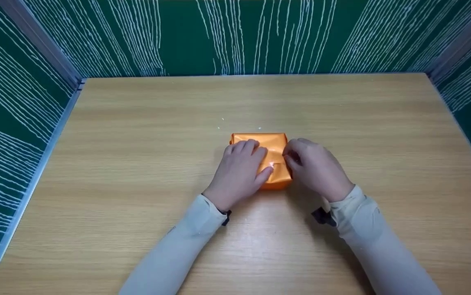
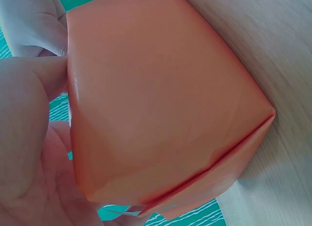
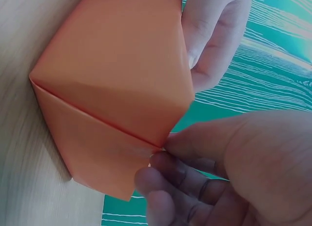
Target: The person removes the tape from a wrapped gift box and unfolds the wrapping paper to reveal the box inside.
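A small box wrapped in glossy orange paper (image 1: 274,143) sits on the table. My left hand (image 1: 237,172) rests across its top with the fingers spread and the thumb toward the near edge. At the box's right end is my right hand (image 1: 317,168). In the right wrist view, its thumb and index finger pinch the tip of a folded paper flap (image 3: 90,143), where a shiny patch shows. A creased fold (image 2: 214,172) and a thin clear strip (image 2: 124,212) show at the left end in the left wrist view.
The wooden table (image 1: 137,123) spreads around the box. Tiny white scraps (image 1: 259,128) lie just beyond it. Green walls with white streaks (image 1: 186,41) stand behind and at both sides, and grey strips (image 1: 35,184) line the table's side edges.
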